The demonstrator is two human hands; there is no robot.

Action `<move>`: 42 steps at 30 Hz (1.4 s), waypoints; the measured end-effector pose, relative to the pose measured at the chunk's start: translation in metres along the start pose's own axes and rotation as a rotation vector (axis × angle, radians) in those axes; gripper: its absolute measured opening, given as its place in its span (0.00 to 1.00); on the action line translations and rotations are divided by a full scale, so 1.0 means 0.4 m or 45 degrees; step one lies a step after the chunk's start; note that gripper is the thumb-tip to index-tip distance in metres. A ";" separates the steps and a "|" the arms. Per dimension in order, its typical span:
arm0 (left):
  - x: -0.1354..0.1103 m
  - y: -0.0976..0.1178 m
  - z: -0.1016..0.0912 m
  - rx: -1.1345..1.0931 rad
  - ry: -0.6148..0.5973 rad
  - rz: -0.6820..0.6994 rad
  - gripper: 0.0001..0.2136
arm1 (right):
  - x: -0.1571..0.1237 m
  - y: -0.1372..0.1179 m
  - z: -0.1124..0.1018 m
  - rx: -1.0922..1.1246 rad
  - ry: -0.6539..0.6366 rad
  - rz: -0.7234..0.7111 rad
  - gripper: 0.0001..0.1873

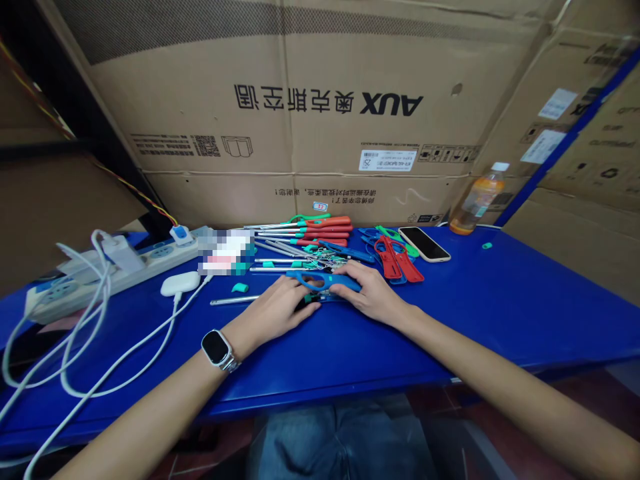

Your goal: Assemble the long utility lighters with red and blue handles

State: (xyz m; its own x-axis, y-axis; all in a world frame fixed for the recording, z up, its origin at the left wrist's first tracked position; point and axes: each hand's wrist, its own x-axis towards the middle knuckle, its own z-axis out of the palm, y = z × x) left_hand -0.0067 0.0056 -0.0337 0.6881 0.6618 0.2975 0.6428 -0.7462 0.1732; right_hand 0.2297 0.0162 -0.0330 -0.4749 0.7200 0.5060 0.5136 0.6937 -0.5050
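Above the front half of the blue table, my right hand [373, 293] has its fingers closed around a blue handle shell [345, 280] of a long-nosed lighter. My left hand [283, 307] is closed at the shell's looped end, with its thumb low beside small dark inner parts. A silver tube [233, 301] lies to the left, running in under my left hand. Part of the lighter's inside is hidden by my fingers. Just behind my hands lie metal rods and thin wire parts [333, 257]. A small green plastic piece [240, 288] rests left of them.
Red-handled lighters [330, 231] lie at the back. Red handle shells [400, 259], a phone [425, 244] and an orange drink bottle [477, 200] are to the right. A power strip [150, 257], a white charging case [180, 283] and cables fill the left. A large cardboard box [320, 147] stands behind.
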 end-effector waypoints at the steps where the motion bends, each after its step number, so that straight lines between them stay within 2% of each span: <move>1: 0.000 0.000 0.001 -0.021 0.004 -0.011 0.16 | -0.001 0.000 0.000 -0.007 0.000 0.003 0.16; 6: 0.004 0.006 -0.001 -0.120 0.045 -0.004 0.16 | -0.001 -0.004 -0.008 -0.002 -0.020 -0.016 0.15; 10: 0.002 0.000 -0.012 -0.230 0.028 -0.147 0.21 | -0.001 0.000 -0.021 0.019 0.003 -0.056 0.15; 14: -0.009 -0.024 -0.056 -0.318 0.095 -0.265 0.28 | 0.002 0.005 -0.027 -0.021 -0.027 -0.069 0.14; 18: -0.023 -0.051 -0.109 -0.440 0.139 -0.306 0.31 | 0.014 -0.001 -0.025 -0.099 -0.156 -0.146 0.14; 20: -0.027 -0.060 -0.123 -0.474 0.102 -0.315 0.29 | 0.024 -0.008 -0.022 -0.161 -0.240 -0.198 0.14; 23: -0.028 -0.066 -0.127 -0.446 0.001 -0.279 0.20 | 0.036 -0.014 -0.014 -0.220 -0.304 -0.231 0.16; 28: -0.026 -0.074 -0.114 -0.410 -0.104 -0.276 0.11 | 0.039 -0.009 0.003 -0.249 -0.345 -0.181 0.17; 42: -0.023 -0.080 -0.113 -0.404 -0.206 -0.345 0.08 | 0.038 -0.012 0.004 -0.278 -0.402 -0.107 0.18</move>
State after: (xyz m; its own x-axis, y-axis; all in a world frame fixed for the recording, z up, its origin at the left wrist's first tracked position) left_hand -0.0489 0.0201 0.0005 0.5689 0.8205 0.0552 0.6895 -0.5125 0.5117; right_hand 0.2187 0.0238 -0.0241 -0.7005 0.6555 0.2823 0.5876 0.7542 -0.2931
